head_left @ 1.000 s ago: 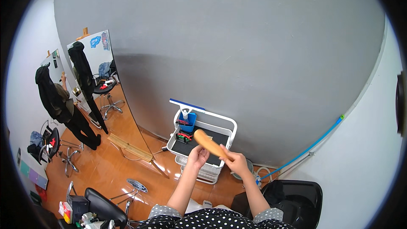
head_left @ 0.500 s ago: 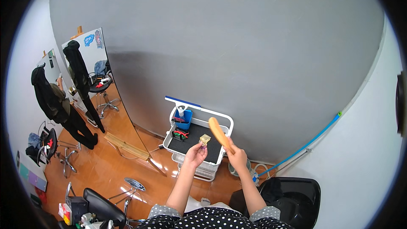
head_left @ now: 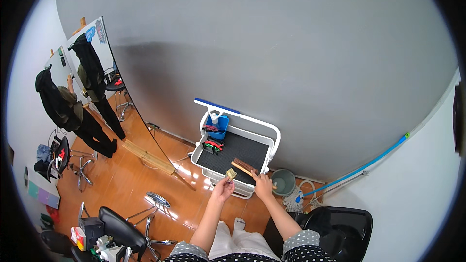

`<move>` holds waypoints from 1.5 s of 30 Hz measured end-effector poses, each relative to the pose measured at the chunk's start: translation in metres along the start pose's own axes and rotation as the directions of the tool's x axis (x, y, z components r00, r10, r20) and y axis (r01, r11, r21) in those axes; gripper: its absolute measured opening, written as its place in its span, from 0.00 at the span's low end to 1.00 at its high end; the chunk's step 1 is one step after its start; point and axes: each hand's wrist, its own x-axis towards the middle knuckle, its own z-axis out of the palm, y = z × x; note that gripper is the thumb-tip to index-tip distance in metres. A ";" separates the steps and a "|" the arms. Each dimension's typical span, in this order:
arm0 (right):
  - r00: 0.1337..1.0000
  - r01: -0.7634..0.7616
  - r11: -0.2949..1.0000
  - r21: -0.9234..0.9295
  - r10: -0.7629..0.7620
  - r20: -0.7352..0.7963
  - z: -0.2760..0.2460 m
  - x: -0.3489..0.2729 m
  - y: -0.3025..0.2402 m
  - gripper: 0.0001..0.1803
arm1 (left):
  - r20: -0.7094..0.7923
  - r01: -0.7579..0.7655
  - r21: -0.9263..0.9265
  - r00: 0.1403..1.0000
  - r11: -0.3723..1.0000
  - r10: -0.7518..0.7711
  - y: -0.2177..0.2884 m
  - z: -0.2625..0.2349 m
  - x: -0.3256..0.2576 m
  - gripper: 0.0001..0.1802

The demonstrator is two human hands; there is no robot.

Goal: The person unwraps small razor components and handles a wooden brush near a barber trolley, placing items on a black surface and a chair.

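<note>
My left hand (head_left: 222, 190) pinches a small pale-yellow bristled brush (head_left: 230, 173) from below, its bristles facing up and away. In my right hand (head_left: 262, 186) is a long wooden brush (head_left: 244, 166) with brown bristles, gripped at its near end and tilted to the upper left. The two brushes are close together but apart, above the black-matted white trolley (head_left: 195, 156). At the trolley's left sit a blue bin (head_left: 221, 133) and a bunch of red, green and black clips (head_left: 212, 146).
A squeegee (head_left: 217, 106) stands by the blue bin. To the right are a grey bucket (head_left: 283, 182), a mop (head_left: 293, 201) with a blue pole and a black basin (head_left: 342, 233). At left are a large mirror (head_left: 109, 58), a person in dark clothes (head_left: 65, 106) and a black chair (head_left: 119, 228).
My right hand has lowered and turned the wooden brush, so its bristles now show instead of its smooth back. The small brush has turned too, and my view has shifted.
</note>
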 end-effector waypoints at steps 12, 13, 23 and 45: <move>0.997 0.078 0.988 -0.137 -0.079 -0.002 0.034 -0.005 0.020 0.25 | -0.005 0.028 0.058 1.000 0.998 -0.028 -0.008 0.008 0.012 0.08; 0.997 0.077 0.984 -0.162 -0.081 -0.013 0.034 -0.006 0.022 0.26 | -0.008 0.036 0.076 0.999 0.996 -0.036 -0.009 0.013 0.011 0.07; 0.995 -0.084 0.608 0.790 0.092 0.036 0.013 0.050 -0.033 0.14 | 0.061 -0.064 0.293 0.997 0.954 0.049 0.022 0.016 0.030 0.08; 0.893 -0.271 0.501 0.822 0.449 0.021 0.128 0.209 -0.130 0.11 | -0.113 -0.117 0.478 0.975 0.870 0.193 0.178 -0.011 0.122 0.22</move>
